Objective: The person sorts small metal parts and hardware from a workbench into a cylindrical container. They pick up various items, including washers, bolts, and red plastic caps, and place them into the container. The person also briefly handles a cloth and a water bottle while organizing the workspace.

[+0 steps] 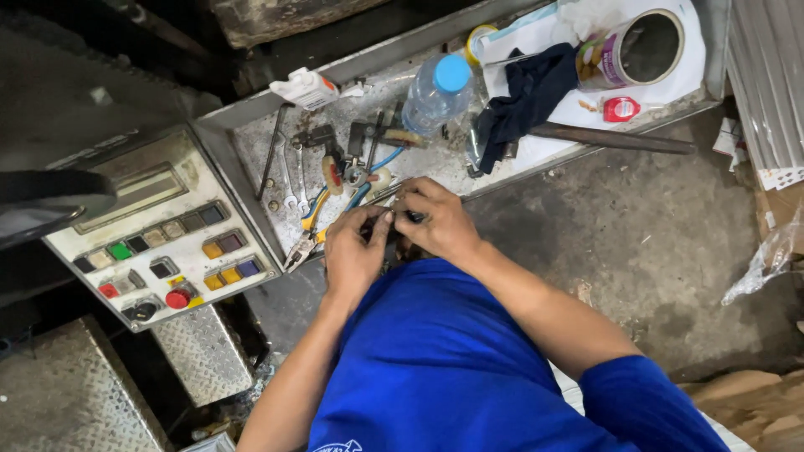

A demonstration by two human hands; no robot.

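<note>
Wrenches (293,172), bottle (437,90) beyond both hands (394,238)

Just beyond the fingers (394,219) of both hands lies a metal tray (251,151), dull grey, scratched and stained. On it, close above the fingertips, rest bare steel wrenches (289,180) with a faint shine and pliers (316,208) with glossy blue and yellow plastic grips. Farther out from the fingers stand a clear, glossy plastic bottle (431,96) with a smooth blue cap, a crumpled matt dark cloth (523,96) and a shiny tin can (632,50) on white paper. To the left of the fingers, a worn painted-metal control panel (159,230) carries glossy coloured plastic buttons. The blue shirt (435,368) is smooth matt fabric.
</note>
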